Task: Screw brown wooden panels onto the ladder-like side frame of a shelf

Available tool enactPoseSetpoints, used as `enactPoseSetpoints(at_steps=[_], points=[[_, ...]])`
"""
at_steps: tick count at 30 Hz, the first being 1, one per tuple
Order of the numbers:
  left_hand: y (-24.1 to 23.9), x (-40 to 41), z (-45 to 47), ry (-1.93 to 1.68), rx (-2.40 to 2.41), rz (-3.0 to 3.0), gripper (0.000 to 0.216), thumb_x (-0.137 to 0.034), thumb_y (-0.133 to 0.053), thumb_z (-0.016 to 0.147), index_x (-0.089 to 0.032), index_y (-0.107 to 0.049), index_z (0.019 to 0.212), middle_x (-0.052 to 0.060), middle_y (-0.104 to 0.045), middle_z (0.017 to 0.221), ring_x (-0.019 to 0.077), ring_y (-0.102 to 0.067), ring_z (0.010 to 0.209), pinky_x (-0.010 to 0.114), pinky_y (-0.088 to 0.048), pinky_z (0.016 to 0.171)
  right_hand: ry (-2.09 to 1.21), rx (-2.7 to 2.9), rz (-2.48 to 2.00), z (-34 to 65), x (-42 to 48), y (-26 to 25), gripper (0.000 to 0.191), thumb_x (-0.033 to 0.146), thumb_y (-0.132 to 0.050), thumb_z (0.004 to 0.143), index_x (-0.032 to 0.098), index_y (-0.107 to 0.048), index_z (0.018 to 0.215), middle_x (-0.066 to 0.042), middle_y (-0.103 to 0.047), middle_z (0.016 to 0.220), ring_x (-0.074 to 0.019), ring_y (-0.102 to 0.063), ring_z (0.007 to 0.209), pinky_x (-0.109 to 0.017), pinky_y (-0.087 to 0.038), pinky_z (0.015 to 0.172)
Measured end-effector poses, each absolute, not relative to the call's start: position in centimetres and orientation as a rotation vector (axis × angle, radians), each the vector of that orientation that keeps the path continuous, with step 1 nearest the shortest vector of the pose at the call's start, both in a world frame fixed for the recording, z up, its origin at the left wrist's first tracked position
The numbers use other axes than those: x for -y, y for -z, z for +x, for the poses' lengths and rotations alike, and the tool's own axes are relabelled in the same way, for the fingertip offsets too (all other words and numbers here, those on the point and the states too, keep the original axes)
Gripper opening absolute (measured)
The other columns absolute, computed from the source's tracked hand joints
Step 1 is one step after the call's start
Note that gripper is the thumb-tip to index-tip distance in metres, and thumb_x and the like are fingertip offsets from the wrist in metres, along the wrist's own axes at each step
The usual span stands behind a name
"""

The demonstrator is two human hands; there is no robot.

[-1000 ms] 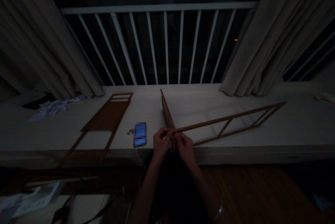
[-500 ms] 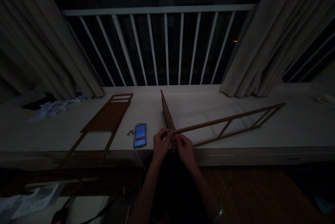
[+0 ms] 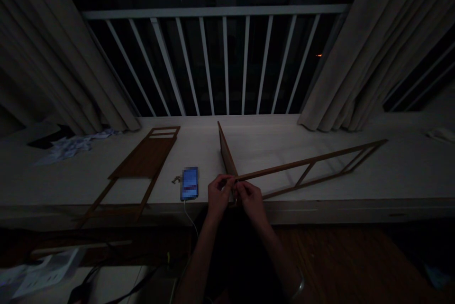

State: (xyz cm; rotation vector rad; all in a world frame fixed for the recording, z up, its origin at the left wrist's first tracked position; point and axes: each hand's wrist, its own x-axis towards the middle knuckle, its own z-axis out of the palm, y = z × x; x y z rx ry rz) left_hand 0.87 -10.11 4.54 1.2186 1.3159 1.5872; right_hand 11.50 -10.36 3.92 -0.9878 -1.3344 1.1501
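At the front edge of the white ledge, my left hand (image 3: 218, 196) is closed, thumb and fingers pinching the near corner of a brown wooden frame. That corner joins an upright panel (image 3: 227, 154), seen almost edge-on, to an open leg frame (image 3: 311, 161) reaching off to the right. Right beside it my right hand (image 3: 250, 198) pinches at the same joint; whatever small thing lies between its fingertips is too dark to make out. Left of my hands a lit phone (image 3: 189, 183) with a white cable lies next to a few small metal-looking pieces (image 3: 176, 179).
A second brown wooden folding frame (image 3: 142, 157) lies at the left, its legs jutting past the edge of the ledge (image 3: 355, 185). Crumpled paper or cloth (image 3: 73, 146) lies farther left. White railing (image 3: 216, 12) and curtains (image 3: 341, 67) stand behind. Cables and a white box (image 3: 53, 268) are at lower left.
Almost nothing differs. My right fingers have shifted very slightly at the joint, and the view has moved a touch; the frames and phone lie as before.
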Motion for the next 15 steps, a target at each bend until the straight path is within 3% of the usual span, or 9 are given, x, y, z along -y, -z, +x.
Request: enactPoseSetpoints(at_steps=[8, 15], points=[[-4.7, 10.0, 0.7, -1.555, -1.308, 1.201, 0.023, -0.034, -0.062, 0.066, -0.014, -0.063, 0.078, 0.002, -0.062, 0.07, 0.0121, -0.056, 0.067, 0.021, -0.042, 0.063, -1.199, 1.284, -0.948, 11.5, 10.5, -4.2, 0.034, 0.045, -0.043, 0.08, 0.016, -0.057, 0.069, 0.002, -0.048, 0.056, -0.0108, -0.045, 0.054, -0.021, -0.037, 0.053], [-4.8, 10.1, 0.6, -1.526, -1.259, 1.191, 0.023, -0.033, -0.061, 0.067, -0.014, -0.061, 0.079, 0.002, -0.061, 0.069, 0.0119, -0.056, 0.067, 0.021, -0.042, 0.063, -1.216, 1.476, -0.889, 12.6, 10.7, -4.2, 0.03, 0.043, -0.041, 0.082, 0.017, -0.056, 0.083, 0.0, -0.051, 0.067, -0.0111, -0.046, 0.06, -0.021, -0.038, 0.056]])
